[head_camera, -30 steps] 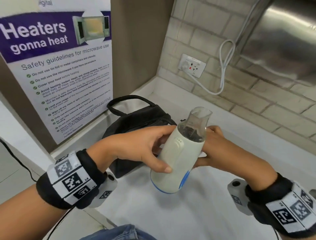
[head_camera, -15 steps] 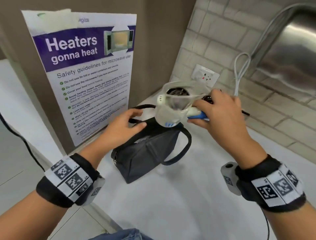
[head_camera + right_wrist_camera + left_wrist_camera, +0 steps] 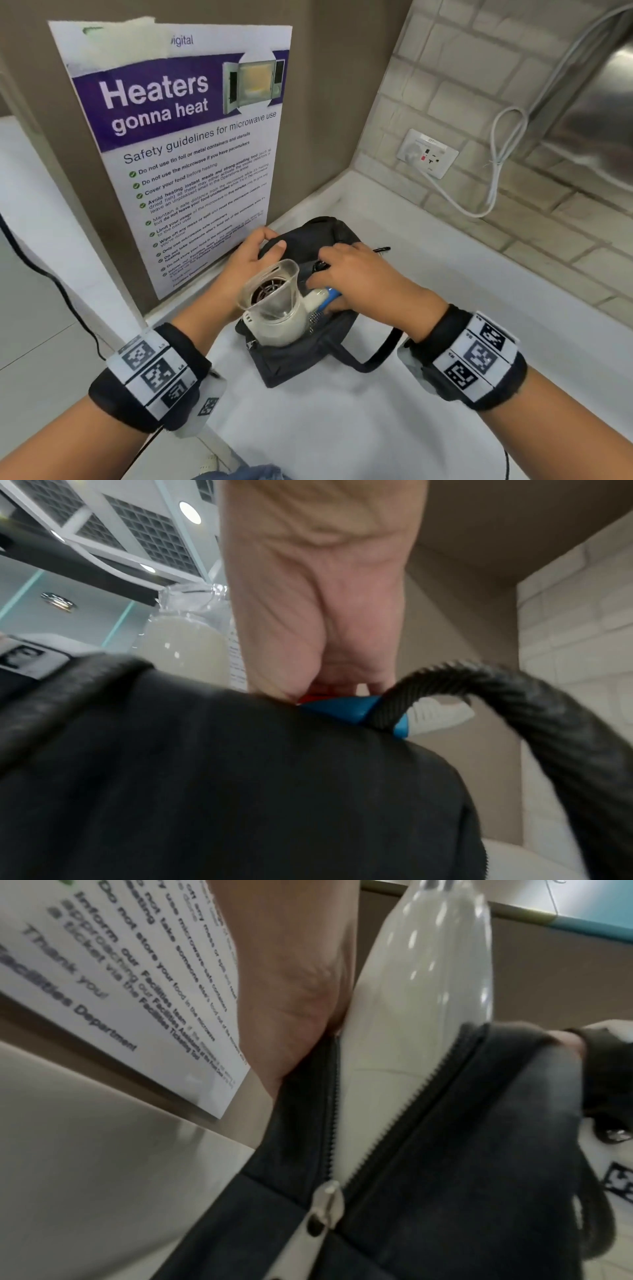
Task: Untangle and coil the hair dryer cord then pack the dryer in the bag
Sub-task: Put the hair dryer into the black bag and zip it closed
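Observation:
A cream hair dryer (image 3: pixel 277 320) with a clear nozzle and a blue-trimmed handle sits half inside the open dark grey bag (image 3: pixel 308 346) on the white counter. Its nozzle points up toward me. My right hand (image 3: pixel 346 277) grips the dryer's handle, fingers curled over it at the bag's mouth. My left hand (image 3: pixel 255 250) holds the bag's far left rim, thumb on top. In the left wrist view the dryer body (image 3: pixel 411 1010) stands between the open zipper (image 3: pixel 330 1202) teeth. The blue handle (image 3: pixel 346 710) shows under my right palm. Little of the cord shows.
A microwave safety poster (image 3: pixel 185 147) hangs on the brown panel to the left. A wall socket (image 3: pixel 428 154) with a white cable (image 3: pixel 493 185) sits on the tiled wall behind. The bag's strap (image 3: pixel 380 356) loops onto the white counter (image 3: pixel 342 428).
The dryer has gone from above the bag down into its open mouth. My left hand has shifted onto the bag's far rim. My right hand followed the handle down.

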Available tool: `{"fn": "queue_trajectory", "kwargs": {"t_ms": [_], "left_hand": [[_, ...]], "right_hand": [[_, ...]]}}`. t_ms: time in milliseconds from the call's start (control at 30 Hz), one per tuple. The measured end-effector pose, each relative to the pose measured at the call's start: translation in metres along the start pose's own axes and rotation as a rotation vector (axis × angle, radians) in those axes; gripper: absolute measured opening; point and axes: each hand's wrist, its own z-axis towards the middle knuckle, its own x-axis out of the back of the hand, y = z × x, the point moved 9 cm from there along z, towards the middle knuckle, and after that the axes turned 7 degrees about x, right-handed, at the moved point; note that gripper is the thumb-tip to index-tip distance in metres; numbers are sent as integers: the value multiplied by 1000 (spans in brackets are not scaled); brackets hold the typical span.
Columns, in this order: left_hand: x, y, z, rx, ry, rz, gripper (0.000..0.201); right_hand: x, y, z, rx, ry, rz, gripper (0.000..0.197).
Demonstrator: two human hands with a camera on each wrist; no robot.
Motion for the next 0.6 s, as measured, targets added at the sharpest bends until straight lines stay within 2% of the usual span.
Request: {"fn": "queue_trajectory", "kwargs": {"t_ms": [100, 200, 367, 500, 600], "left_hand": [[-7, -1, -2, 24, -53, -46, 10], [-12, -2, -3, 45, -104, -52, 12], [-16, -1, -3, 47, -111, -61, 9], [-19, -1, -5, 59, -132, -93, 10], [-15, 0, -6, 43, -114, -21, 10]], "right_hand": [[-9, 5, 9, 55, -18, 93, 39], [-26, 6, 18, 85, -97, 169, 36], [-49, 5, 30, 71, -190, 302, 35], [-63, 1, 36, 64, -195, 342, 25], [-72, 5, 37, 33, -211, 372, 24]]}}
